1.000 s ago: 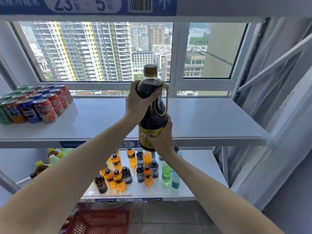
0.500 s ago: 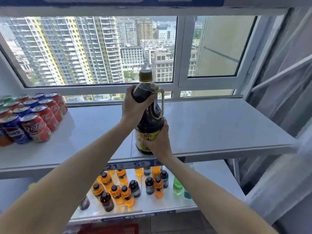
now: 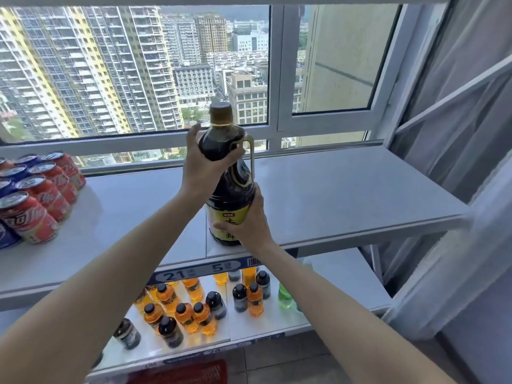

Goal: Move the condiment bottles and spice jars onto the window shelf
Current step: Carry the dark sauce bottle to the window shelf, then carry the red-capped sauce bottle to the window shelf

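Setting the first big sauce bottle (image 3: 230,195) down near the front edge of the window shelf (image 3: 346,195).
You had both hands wrapped on it: left hand (image 3: 206,167) clasped round the shoulder, right hand (image 3: 249,220) round the label, base seemingly touching. No other condiment sat there; only soda cans (image 3: 36,198) at nine o'clock. Judging by that, nearly everything was left, release included.

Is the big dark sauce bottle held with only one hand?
No, the left hand grips the shoulder of the dark sauce bottle and the right hand holds its yellow label lower down.
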